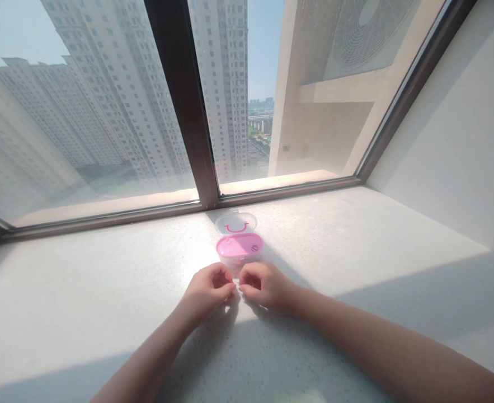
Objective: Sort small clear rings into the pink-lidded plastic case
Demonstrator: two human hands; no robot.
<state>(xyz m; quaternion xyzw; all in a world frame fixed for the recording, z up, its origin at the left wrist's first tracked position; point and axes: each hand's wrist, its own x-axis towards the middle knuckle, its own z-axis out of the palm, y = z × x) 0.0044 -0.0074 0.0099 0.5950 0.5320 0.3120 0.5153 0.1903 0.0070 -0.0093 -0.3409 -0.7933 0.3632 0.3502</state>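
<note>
My left hand (pixel 211 285) and my right hand (pixel 267 286) face each other just above the sill, thumbs and fingertips pinched close together. Something tiny and pale may sit between the two pinches, but it is too small to name. Right behind the hands stands a small clear plastic box (pixel 240 262) with a pink top (pixel 239 245). Its transparent lid (pixel 235 225), with a pink curved handle on it, is tipped back toward the window. The lower front of the box is partly hidden by my fingers.
The pale speckled windowsill (pixel 104 291) spreads around the box, with bright sun and shadow bands. A dark window frame (pixel 207 184) borders it behind, and a white wall (pixel 448 151) rises at the right. Tall buildings (pixel 112 73) show through the glass.
</note>
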